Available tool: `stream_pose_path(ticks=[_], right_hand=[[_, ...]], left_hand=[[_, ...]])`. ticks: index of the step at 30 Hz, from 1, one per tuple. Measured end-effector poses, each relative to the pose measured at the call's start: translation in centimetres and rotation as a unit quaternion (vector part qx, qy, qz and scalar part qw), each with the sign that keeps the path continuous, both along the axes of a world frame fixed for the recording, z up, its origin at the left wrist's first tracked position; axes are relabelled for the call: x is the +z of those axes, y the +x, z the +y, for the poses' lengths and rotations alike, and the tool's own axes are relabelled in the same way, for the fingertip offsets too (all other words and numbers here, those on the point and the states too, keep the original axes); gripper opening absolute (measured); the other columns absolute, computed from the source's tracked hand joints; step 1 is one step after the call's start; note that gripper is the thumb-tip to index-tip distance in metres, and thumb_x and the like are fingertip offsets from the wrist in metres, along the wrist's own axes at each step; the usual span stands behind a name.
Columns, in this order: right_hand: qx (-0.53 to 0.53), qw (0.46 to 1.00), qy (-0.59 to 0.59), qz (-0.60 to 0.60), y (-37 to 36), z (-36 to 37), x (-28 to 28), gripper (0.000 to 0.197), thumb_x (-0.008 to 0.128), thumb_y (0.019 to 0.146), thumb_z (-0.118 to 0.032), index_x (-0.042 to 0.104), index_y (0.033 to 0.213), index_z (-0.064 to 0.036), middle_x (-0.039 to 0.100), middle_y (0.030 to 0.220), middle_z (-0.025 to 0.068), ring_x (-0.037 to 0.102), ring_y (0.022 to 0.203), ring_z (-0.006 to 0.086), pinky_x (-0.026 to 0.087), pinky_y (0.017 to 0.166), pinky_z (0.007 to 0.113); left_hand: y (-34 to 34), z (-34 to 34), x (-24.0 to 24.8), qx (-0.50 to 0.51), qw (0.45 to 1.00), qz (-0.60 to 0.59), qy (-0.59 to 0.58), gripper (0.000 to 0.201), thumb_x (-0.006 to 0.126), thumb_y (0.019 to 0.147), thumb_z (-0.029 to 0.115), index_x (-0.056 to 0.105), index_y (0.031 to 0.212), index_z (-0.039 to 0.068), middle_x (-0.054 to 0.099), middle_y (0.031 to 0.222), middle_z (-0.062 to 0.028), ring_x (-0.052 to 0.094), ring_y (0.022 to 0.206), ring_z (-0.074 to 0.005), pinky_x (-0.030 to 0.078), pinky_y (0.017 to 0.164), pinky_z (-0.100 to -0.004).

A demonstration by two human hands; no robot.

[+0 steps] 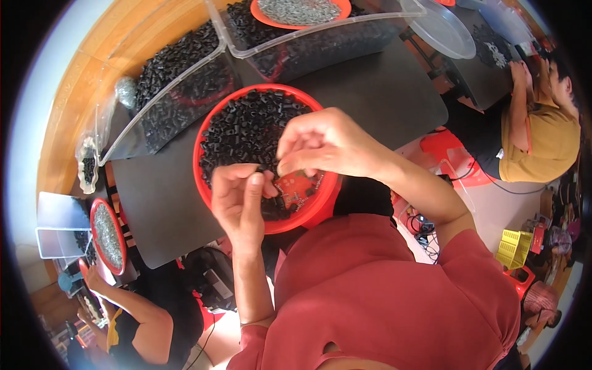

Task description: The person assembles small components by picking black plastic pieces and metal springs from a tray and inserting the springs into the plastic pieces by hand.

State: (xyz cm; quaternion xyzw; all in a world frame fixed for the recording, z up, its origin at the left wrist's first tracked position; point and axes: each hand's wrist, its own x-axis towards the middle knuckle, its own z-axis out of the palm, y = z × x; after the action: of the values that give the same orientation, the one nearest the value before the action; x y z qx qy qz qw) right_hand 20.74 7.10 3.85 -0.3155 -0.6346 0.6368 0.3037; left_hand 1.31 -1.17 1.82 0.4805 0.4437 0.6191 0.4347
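A round red basin (205,132) in front of me holds many small black plastic parts (246,126). At its near right, the red bottom shows, with scattered small silvery pieces (310,185) on it. My left hand (237,206) is closed over the basin's near left side, with a small black plastic part (261,169) between thumb and fingers. Close beside it, my right hand (324,145) is pinched, thumb against forefinger, above the basin; whatever is between these fingertips is too small or hidden to make out.
Behind the basin, two clear bins (185,102) (327,52) hold black parts on the dark table (382,105). A red dish (300,26) of silvery pieces rests in the right bin. Co-workers sit at left (148,320) and right (536,142). Another red dish (110,237) stands far left.
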Motion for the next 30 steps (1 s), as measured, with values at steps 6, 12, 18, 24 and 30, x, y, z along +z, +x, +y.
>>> stream_pose_path(ticks=[6,12,18,24,30], right_hand=[[-0.296,0.933,0.202,0.014,3.3,1.1,-4.1,0.005,0.073,0.093,-0.004,0.071,0.095,0.0012,0.072,0.084,0.0030,0.063,0.072,0.0031,0.049,0.061,0.019],[-0.403,0.881,0.245,0.032,4.1,2.4,-6.9,0.015,0.079,0.090,-0.012,0.070,0.085,-0.0015,0.063,0.067,-0.0023,0.053,0.060,0.0003,0.042,0.052,0.021],[-0.412,0.865,0.286,0.005,3.8,2.7,-6.7,0.021,0.080,0.088,-0.016,0.068,0.080,-0.0009,0.063,0.062,0.0064,0.056,0.053,0.0077,0.043,0.048,0.026],[-0.403,0.874,0.273,-0.008,3.9,3.2,-7.0,0.021,0.079,0.088,-0.018,0.068,0.081,-0.0012,0.065,0.064,0.0087,0.060,0.055,0.0137,0.048,0.053,0.030],[-0.415,0.857,0.305,-0.017,4.0,3.5,-7.6,0.024,0.078,0.089,-0.019,0.066,0.079,-0.0004,0.065,0.066,0.0081,0.060,0.057,0.0135,0.047,0.054,0.029]], left_hand=[[-5.1,1.7,6.2,0.390,0.865,0.145,0.279,0.006,0.062,0.100,0.006,0.060,0.103,0.001,0.064,0.078,-0.0121,0.057,0.070,-0.0141,0.049,0.070,-0.0281],[-8.0,7.7,12.2,0.401,0.837,0.324,0.182,0.032,0.061,0.101,0.019,0.062,0.127,0.002,0.071,0.106,-0.0110,0.067,0.101,-0.0224,0.058,0.084,-0.0336],[-8.8,5.6,10.4,0.315,0.924,0.191,0.101,0.039,0.058,0.103,0.028,0.065,0.131,0.003,0.062,0.136,-0.0102,0.060,0.121,-0.0270,0.050,0.101,-0.0362],[-7.8,3.2,5.7,0.292,0.945,0.058,0.138,0.031,0.060,0.102,0.024,0.066,0.120,-0.001,0.068,0.116,-0.0124,0.065,0.103,-0.0253,0.054,0.087,-0.0352],[-4.3,2.3,2.2,0.189,0.976,0.049,0.095,0.029,0.060,0.102,0.023,0.066,0.118,-0.001,0.068,0.113,-0.0122,0.064,0.099,-0.0246,0.054,0.085,-0.0348]])
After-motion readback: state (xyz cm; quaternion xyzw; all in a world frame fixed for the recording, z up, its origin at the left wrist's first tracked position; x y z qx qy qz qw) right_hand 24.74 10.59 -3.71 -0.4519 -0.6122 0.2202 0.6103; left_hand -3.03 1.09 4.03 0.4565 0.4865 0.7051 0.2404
